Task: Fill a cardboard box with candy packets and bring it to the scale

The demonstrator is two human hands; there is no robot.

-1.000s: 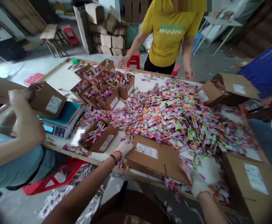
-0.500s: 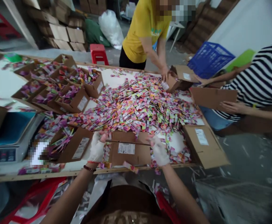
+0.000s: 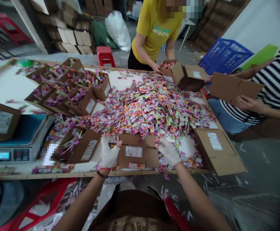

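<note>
Small cardboard box (image 3: 136, 153) sits at the near edge of the desk (image 3: 7, 86), right in front of the wearer, between both hands. Long axis runs left-right, parallel to the desk edge; white label faces up, the flap on its far side is open toward the sachet pile (image 3: 152, 109). One pink sachet lies on its near edge.

Left hand (image 3: 109, 153), white glove, red band at the wrist, grips the box's left end; fingers curled round the edge, thumb up toward the pile. Right hand (image 3: 169, 150), also gloved, rests palm-down at the box's right end, fingers spread loosely over loose sachets, touching the flap corner; cannot tell if it truly clamps anything. Both forearms reach in from below, angled inward.

Just left: an open box of sachets (image 3: 78, 146), partly full, tilted. Further left a blue-topped scale (image 3: 17, 136) with a brown box (image 3: 0, 120) on it. Far left of the desk, a cluster of open boxes (image 3: 68, 88), all filled with pink-purple sachets. Right of the hands, a closed labelled carton (image 3: 218, 150).

Across the desk a person in a yellow shirt (image 3: 154, 30) holds an open box (image 3: 172, 70) with sachets inside. On the right a person in a striped top (image 3: 272, 80) holds flat cardboard (image 3: 233, 88).
</note>
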